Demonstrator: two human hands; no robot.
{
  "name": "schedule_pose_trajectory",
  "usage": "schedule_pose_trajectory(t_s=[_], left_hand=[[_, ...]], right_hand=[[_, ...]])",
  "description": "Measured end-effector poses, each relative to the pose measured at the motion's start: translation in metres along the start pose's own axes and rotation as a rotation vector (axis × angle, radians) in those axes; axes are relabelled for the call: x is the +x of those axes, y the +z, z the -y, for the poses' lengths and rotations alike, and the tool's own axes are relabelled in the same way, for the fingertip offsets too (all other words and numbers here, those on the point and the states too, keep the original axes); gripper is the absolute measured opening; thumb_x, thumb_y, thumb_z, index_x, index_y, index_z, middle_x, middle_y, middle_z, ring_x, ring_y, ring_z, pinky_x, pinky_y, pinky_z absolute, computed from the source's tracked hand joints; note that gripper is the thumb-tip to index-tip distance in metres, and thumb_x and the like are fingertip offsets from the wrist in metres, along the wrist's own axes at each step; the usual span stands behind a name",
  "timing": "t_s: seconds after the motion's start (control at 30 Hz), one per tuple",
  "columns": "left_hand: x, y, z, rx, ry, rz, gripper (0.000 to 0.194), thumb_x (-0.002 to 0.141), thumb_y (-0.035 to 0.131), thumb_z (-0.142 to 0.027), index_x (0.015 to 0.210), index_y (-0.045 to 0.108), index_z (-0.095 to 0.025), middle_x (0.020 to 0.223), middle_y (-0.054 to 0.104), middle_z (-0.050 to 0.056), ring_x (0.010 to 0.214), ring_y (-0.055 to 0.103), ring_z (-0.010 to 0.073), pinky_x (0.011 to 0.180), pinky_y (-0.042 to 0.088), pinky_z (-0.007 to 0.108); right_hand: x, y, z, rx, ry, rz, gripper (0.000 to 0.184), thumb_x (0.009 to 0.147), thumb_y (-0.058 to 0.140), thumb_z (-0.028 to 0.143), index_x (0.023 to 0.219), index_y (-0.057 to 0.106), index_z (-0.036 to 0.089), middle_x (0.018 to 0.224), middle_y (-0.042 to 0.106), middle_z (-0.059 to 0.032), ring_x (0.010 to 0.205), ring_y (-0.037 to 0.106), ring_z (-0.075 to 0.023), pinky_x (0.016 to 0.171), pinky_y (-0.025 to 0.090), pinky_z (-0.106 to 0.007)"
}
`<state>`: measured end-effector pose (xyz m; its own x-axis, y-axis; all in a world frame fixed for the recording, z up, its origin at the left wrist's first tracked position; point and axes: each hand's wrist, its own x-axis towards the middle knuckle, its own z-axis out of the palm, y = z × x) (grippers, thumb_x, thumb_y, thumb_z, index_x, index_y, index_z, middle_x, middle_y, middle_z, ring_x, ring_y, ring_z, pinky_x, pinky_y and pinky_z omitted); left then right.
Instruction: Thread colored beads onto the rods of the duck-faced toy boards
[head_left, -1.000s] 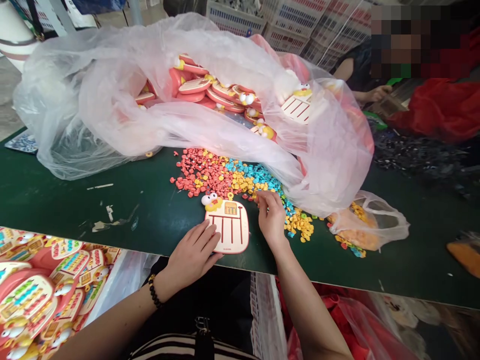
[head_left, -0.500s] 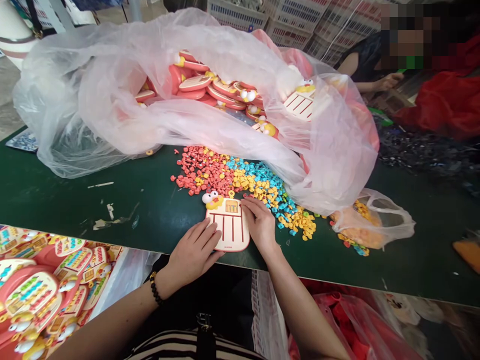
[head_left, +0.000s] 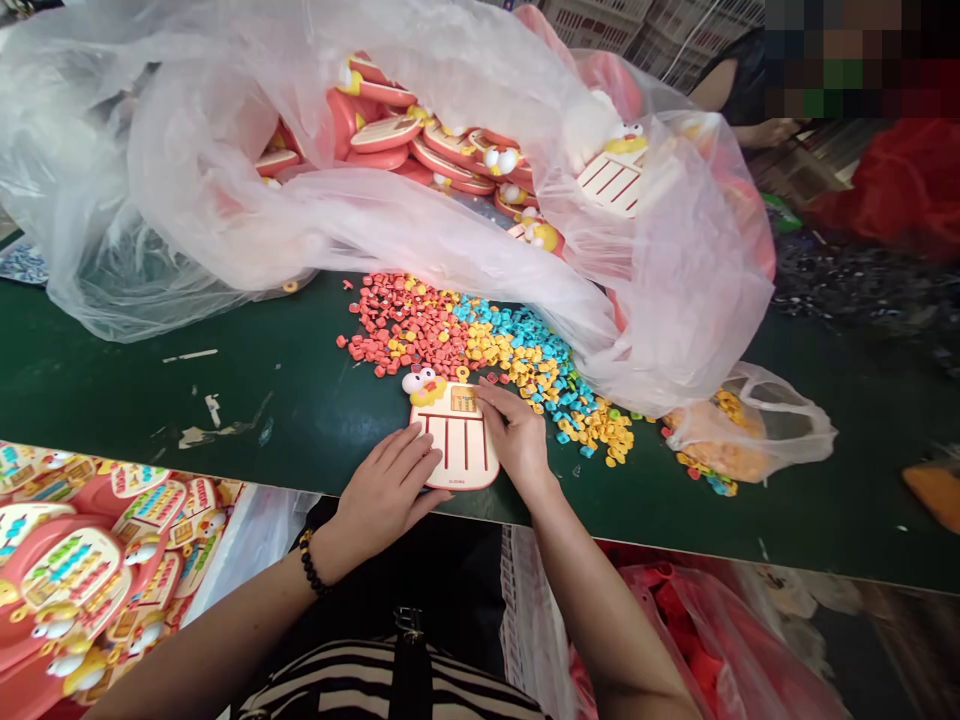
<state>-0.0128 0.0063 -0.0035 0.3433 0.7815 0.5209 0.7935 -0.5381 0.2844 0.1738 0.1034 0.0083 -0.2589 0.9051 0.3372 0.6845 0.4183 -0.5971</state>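
Note:
A cream toy board (head_left: 457,455) with long slots, a small picture panel and a yellow bird head with big white eyes lies at the front edge of the green table. My left hand (head_left: 386,480) grips its lower left side, fingers over the face and thumb by the bottom edge. At the upper right corner, beside the picture panel, my right hand (head_left: 517,435) holds the board's edge with closed fingertips; whether a small piece is also between them is hidden. Just behind the board spread loose small pieces: red (head_left: 409,325), yellow (head_left: 491,345) and blue (head_left: 536,340).
A large clear plastic bag (head_left: 420,235) full of similar boards covers the table's back. Boards filled with coloured pieces (head_left: 71,570) are heaped at lower left. A small bag of yellow pieces (head_left: 724,440) lies to the right. Another person's arm (head_left: 761,133) shows at upper right.
The camera view has shifted slightly, so the big bag sits higher and larger in the picture. Both hands stay on the board with nearly the same grip.

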Motion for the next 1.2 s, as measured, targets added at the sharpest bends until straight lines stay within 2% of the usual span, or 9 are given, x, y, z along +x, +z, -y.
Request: schedule_pose_trajectory(t_s=[0.17, 0.3, 0.47, 0.57, 0.67, 0.77, 0.87, 1.0, 1.2], left_hand=[[0.004, 0.003, -0.006, -0.142, -0.111, -0.008, 0.023, 0.092, 0.053, -0.036, 0.101, 0.057, -0.016, 0.106, 0.064, 0.012, 0.117, 0.058, 0.027, 0.099, 0.051, 0.044], [0.001, 0.004, -0.002, -0.231, -0.118, -0.002, 0.022, 0.091, 0.055, -0.034, 0.104, 0.056, -0.017, 0.108, 0.062, 0.012, 0.119, 0.056, 0.0262, 0.098, 0.052, 0.042], [-0.001, 0.003, 0.006, -0.343, -0.113, 0.019, 0.027, 0.088, 0.06, -0.031, 0.11, 0.053, -0.018, 0.113, 0.059, 0.011, 0.118, 0.056, 0.0248, 0.098, 0.051, 0.041], [-0.003, 0.004, 0.007, -0.404, -0.195, 0.012, 0.037, 0.084, 0.064, -0.027, 0.117, 0.048, -0.02, 0.116, 0.056, 0.011, 0.117, 0.056, 0.0252, 0.095, 0.051, 0.042], [-0.005, 0.005, 0.006, -0.414, -0.275, -0.012, 0.048, 0.079, 0.07, -0.028, 0.119, 0.045, -0.021, 0.115, 0.055, 0.011, 0.11, 0.059, 0.0257, 0.091, 0.052, 0.043], [-0.006, 0.006, 0.006, -0.411, -0.276, -0.012, 0.051, 0.077, 0.073, -0.031, 0.118, 0.044, -0.021, 0.112, 0.055, 0.01, 0.105, 0.059, 0.0249, 0.089, 0.053, 0.042], [-0.006, 0.005, 0.007, -0.403, -0.245, -0.003, 0.049, 0.077, 0.073, -0.031, 0.116, 0.044, -0.021, 0.112, 0.055, 0.009, 0.107, 0.058, 0.0244, 0.088, 0.053, 0.04], [-0.007, 0.006, 0.007, -0.375, -0.222, -0.016, 0.046, 0.08, 0.07, -0.031, 0.118, 0.044, -0.021, 0.112, 0.056, 0.009, 0.108, 0.057, 0.0239, 0.089, 0.052, 0.039], [-0.011, 0.009, 0.003, -0.352, -0.225, -0.063, 0.043, 0.086, 0.064, -0.035, 0.12, 0.043, -0.021, 0.112, 0.056, 0.009, 0.105, 0.057, 0.0225, 0.088, 0.052, 0.039]], right_hand=[[-0.028, -0.009, 0.014, -0.251, -0.063, 0.065, 0.032, 0.095, 0.046, 0.029, 0.122, 0.063, 0.025, 0.128, 0.063, -0.0075, 0.123, 0.057, -0.027, 0.093, 0.051, -0.045], [-0.052, -0.003, 0.036, -0.297, -0.065, 0.114, 0.045, 0.094, 0.048, 0.031, 0.137, 0.049, 0.019, 0.137, 0.055, -0.0132, 0.135, 0.043, -0.0306, 0.1, 0.045, -0.048], [-0.042, 0.011, 0.05, -0.264, -0.186, 0.246, 0.05, 0.094, 0.04, 0.021, 0.144, 0.038, 0.018, 0.141, 0.052, -0.0118, 0.14, 0.034, -0.029, 0.111, 0.029, -0.056], [-0.033, 0.014, 0.05, -0.157, -0.277, 0.318, 0.057, 0.092, 0.036, 0.013, 0.149, 0.028, 0.015, 0.143, 0.049, -0.0131, 0.138, 0.037, -0.025, 0.112, 0.032, -0.049], [-0.033, 0.012, 0.05, -0.028, -0.264, 0.267, 0.06, 0.092, 0.038, 0.013, 0.15, 0.023, 0.016, 0.145, 0.047, -0.0119, 0.135, 0.042, -0.0221, 0.109, 0.04, -0.043], [-0.037, 0.01, 0.049, 0.026, -0.125, 0.082, 0.052, 0.093, 0.044, 0.017, 0.145, 0.036, 0.019, 0.136, 0.056, -0.0107, 0.124, 0.054, -0.0207, 0.101, 0.048, -0.038], [-0.033, 0.013, 0.046, -0.008, -0.068, -0.029, 0.031, 0.093, 0.049, 0.021, 0.121, 0.062, 0.021, 0.117, 0.068, -0.0095, 0.108, 0.063, -0.0211, 0.094, 0.052, -0.037], [-0.015, 0.021, 0.044, 0.039, -0.142, 0.04, 0.021, 0.091, 0.051, 0.02, 0.092, 0.071, 0.021, 0.098, 0.072, -0.0079, 0.095, 0.066, -0.0195, 0.087, 0.054, -0.034], [-0.011, 0.018, 0.052, 0.14, -0.249, 0.156, 0.023, 0.083, 0.049, 0.009, 0.09, 0.069, 0.019, 0.099, 0.072, -0.0067, 0.094, 0.065, -0.0179, 0.085, 0.053, -0.034]])
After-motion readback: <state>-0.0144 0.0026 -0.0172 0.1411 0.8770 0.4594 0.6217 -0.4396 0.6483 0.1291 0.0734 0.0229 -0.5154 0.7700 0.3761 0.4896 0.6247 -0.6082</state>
